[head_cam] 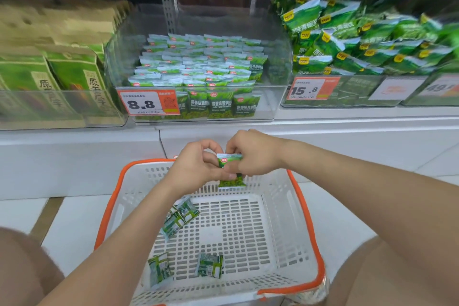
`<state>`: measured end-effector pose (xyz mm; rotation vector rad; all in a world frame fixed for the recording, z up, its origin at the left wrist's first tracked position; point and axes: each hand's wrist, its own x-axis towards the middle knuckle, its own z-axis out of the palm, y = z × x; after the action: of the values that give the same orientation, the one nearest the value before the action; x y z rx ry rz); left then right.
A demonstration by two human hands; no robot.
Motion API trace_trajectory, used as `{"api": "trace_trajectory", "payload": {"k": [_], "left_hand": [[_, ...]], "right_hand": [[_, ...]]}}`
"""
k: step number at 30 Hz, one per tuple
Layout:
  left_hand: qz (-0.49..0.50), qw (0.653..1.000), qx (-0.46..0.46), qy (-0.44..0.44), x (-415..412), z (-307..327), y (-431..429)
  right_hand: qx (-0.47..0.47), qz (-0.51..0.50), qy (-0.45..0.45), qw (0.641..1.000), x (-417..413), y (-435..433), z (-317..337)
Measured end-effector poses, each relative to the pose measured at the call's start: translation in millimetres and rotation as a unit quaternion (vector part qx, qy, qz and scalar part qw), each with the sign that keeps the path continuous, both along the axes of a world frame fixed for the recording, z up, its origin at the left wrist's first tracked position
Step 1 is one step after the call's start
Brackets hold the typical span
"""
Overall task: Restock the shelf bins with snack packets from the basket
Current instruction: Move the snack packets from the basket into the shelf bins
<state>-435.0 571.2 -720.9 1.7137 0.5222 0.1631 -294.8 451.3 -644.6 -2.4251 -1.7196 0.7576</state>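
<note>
Bare knees sit at the two bottom corners, with both forearms reaching forward between them over a white basket (308, 218) with an orange rim that stands on the pale floor. Above the basket's far wall, the left hand (196, 169) and the right hand (253, 154) meet on one small green snack packet (231, 171), held upright. The left fingers are curled against its left side, and the right fingers pinch its top edge. On the basket floor lie a loose cluster of packets (180, 216) under the left wrist and two more near the front, one at the left (159, 268) and one just right of it (210, 264). On the shelf, green cartons (62, 77) fill the left bin. The clear middle bin (119, 57), tagged 8.8 (146, 104), holds rows of matching packets. The right bin is heaped with larger green bags (360, 42).
</note>
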Motion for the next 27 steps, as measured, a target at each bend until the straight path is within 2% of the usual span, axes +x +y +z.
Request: {"api": "trace_trajectory", "payload": {"k": [3,6,8,10,12,14,16,18,22,27], "left_hand": [[0.029,0.996,0.054,-0.062,6.2,33.4,-2.4],[0.099,0.968,0.16,-0.169,11.5,67.5,-4.0],[0.143,0.927,0.266,-0.222,15.2,85.5,2.1],[0.161,0.863,0.416,-0.235,21.2,97.7,14.9],[0.152,0.807,0.528,-0.218,28.4,104.8,27.6],[0.144,0.796,0.567,-0.156,35.9,107.8,35.3],[0.158,0.799,0.575,-0.075,42.1,107.0,38.3],[0.182,0.78,0.598,-0.01,46.2,104.8,38.8],[0.194,0.732,0.65,0.068,50.4,100.9,32.7],[0.193,0.721,0.661,0.077,51.8,100.1,31.7]], "right_hand": [[0.057,0.05,-0.093,0.993,-1.9,0.0,30.3],[0.177,0.024,-0.176,0.968,4.9,-1.9,69.8],[0.302,-0.033,-0.209,0.93,13.5,0.5,87.0],[0.419,-0.112,-0.202,0.878,28.1,8.3,96.9],[0.467,-0.158,-0.219,0.842,48.0,16.9,102.8],[0.426,-0.157,-0.268,0.85,68.5,24.0,104.7],[0.348,-0.129,-0.336,0.866,82.6,31.3,102.6],[0.257,-0.106,-0.378,0.883,83.9,39.9,102.1],[0.132,-0.113,-0.371,0.913,77.2,59.4,99.4],[0.074,-0.132,-0.363,0.92,87.2,81.1,91.4]]}}
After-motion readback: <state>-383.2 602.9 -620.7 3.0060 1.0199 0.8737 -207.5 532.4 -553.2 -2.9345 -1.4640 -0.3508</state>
